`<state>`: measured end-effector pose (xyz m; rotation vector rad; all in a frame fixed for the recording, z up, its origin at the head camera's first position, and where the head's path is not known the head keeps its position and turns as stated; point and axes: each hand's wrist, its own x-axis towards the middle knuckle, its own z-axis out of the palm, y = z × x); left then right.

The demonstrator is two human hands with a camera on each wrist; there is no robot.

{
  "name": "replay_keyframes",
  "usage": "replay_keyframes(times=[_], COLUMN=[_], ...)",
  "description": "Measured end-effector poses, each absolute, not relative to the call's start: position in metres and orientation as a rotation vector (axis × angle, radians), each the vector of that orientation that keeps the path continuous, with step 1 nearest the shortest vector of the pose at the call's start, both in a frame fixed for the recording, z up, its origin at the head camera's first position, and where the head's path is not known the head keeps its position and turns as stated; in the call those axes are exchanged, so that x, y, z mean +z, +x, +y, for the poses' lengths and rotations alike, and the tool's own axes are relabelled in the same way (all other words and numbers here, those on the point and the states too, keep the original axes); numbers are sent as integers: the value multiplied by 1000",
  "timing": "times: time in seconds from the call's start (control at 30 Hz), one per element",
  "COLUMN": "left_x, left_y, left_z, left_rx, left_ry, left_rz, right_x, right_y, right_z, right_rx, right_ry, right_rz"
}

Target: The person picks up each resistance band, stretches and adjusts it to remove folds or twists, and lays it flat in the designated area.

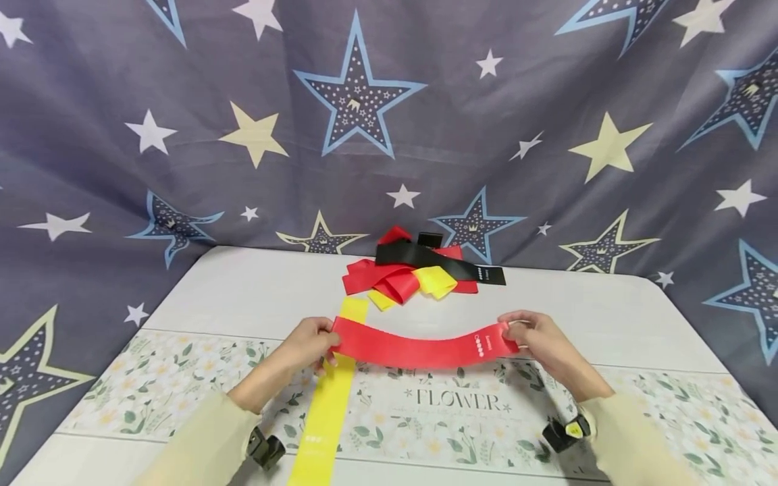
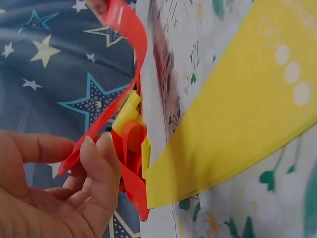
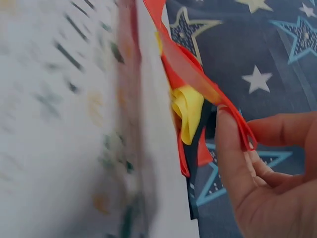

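A grey-blue fabric backdrop (image 1: 425, 128) printed with white, pale yellow and blue-outlined stars hangs behind the scene and drapes down at 9 and 3 o'clock on both sides. Below it sits a white worktop (image 1: 255, 290) with rounded far corners. A floral cloth (image 1: 681, 418) of green leaves and small white and yellow blossoms lies across its near half, the word "FLOWER" (image 1: 458, 399) printed at 6 o'clock. Even, soft light falls across the whole setting.

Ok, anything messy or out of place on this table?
Only the pile of bands at the table's far edge: red, yellow and black ones lie tangled and folded. The yellow band lies flat; both hands hold the red band.
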<state>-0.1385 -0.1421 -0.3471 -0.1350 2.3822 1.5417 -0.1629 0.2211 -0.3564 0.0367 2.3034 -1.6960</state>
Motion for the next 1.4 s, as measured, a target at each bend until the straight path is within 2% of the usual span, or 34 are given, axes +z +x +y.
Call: replay_keyframes(times=[0.4, 0.7, 1.07, 1.4], left_x=[-357, -372, -381, -376], left_y=[-187, -210, -225, -229], left_z=[-137, -120, -81, -63], left_rx=[1603, 1640, 1577, 1524], left_ry=[-305, -304, -258, -303], left_rz=[2439, 2438, 2431, 2463], right_x=[-366, -374, -382, -383], right_y=[-115, -87, -55, -43], right_z=[201, 178, 163, 150], right_rx=[-1589, -1526, -1573, -1587], right_ry=[-100, -128, -188, -98], right_rz=[2036, 1924, 1822, 1739])
